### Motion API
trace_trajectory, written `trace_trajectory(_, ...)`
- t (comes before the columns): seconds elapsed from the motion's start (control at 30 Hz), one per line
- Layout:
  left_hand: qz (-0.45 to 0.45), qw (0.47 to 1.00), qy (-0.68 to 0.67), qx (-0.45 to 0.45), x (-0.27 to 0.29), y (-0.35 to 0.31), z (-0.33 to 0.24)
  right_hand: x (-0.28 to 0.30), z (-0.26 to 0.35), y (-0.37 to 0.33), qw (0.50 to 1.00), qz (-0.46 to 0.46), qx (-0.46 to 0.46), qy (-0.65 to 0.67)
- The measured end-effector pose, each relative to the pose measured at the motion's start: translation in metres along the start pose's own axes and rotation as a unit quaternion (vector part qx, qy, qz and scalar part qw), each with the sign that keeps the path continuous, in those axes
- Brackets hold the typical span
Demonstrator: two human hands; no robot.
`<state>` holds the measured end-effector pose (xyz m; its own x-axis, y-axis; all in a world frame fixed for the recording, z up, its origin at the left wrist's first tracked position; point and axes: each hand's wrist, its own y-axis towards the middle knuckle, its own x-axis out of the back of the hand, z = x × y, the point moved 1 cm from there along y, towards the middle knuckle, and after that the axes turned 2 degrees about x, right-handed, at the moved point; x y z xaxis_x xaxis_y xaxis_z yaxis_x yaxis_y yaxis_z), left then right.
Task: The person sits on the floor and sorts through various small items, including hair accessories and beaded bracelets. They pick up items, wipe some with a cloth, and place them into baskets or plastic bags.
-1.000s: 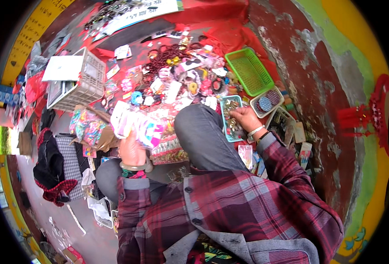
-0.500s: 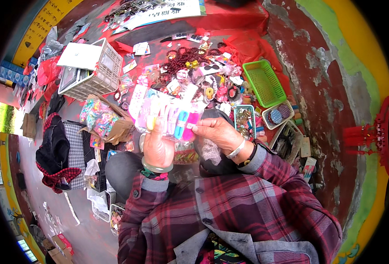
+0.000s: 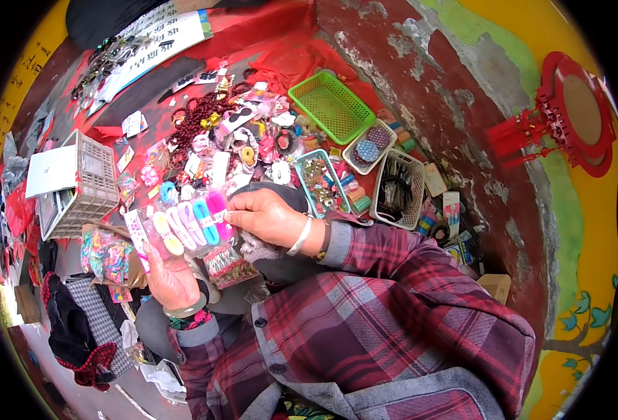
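Both hands hold up a clear plastic pack of hair ties (image 3: 192, 225). The coloured bundles inside run from pale yellow through white and lilac to blue and bright pink. My left hand (image 3: 171, 281) grips the pack's lower left corner, by a white card strip with a pink dotted pattern. My right hand (image 3: 268, 217) pinches the right edge beside the pink bundle. Some of the fingers behind the pack are hidden. Beyond it lies a pile of hair accessories (image 3: 248, 155), mostly scrunchies and bands, next to dark red bead strings (image 3: 195, 115).
At the right stand a green basket (image 3: 333, 105), a white basket with round dotted items (image 3: 369, 147), a tray of small pieces (image 3: 321, 183) and a basket of black items (image 3: 396, 189). A grey crate (image 3: 88, 182) and bagged colourful goods (image 3: 106, 255) are at the left. A peeling wall (image 3: 456, 133) rises at right.
My view has swung to the right, so the scene sits further left and is turned. The pack is more tilted and shows its bundles more fully. Both hands keep their hold.
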<state>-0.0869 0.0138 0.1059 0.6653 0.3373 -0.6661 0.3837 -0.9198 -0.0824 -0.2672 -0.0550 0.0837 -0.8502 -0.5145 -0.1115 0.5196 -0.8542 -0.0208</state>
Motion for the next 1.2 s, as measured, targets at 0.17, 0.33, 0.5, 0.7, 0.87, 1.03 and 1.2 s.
trace_trajectory(0.17,-0.008,0.999,0.053,-0.007,0.007,0.003,0.006,0.017,0.011,-0.009,1.0,-0.016,-0.012,-0.013)
trace_trajectory(0.33,0.016,0.996,0.091,0.015,-0.002,0.002,0.018,0.042,-0.002,-0.02,0.998,-0.029,-0.039,-0.028)
trace_trajectory(0.5,0.027,0.994,0.098,0.03,0.001,0.004,0.023,0.048,-0.002,-0.022,0.996,-0.022,-0.066,0.052)
trace_trajectory(0.7,0.098,0.993,-0.056,0.032,-0.017,0.015,0.019,0.048,0.034,-0.004,0.966,-0.062,-0.119,0.222)
trace_trajectory(0.87,0.159,0.983,-0.066,-0.067,-0.047,0.013,0.003,-0.005,0.052,0.019,0.964,0.015,-0.105,0.243)
trace_trajectory(1.03,0.033,0.99,-0.073,-0.119,-0.04,0.023,-0.045,-0.056,0.049,0.032,0.967,0.055,-0.098,0.228)
trace_trajectory(1.2,0.0,0.99,-0.101,-0.098,0.01,0.033,-0.075,-0.075,0.039,0.047,0.974,0.107,-0.12,0.16)
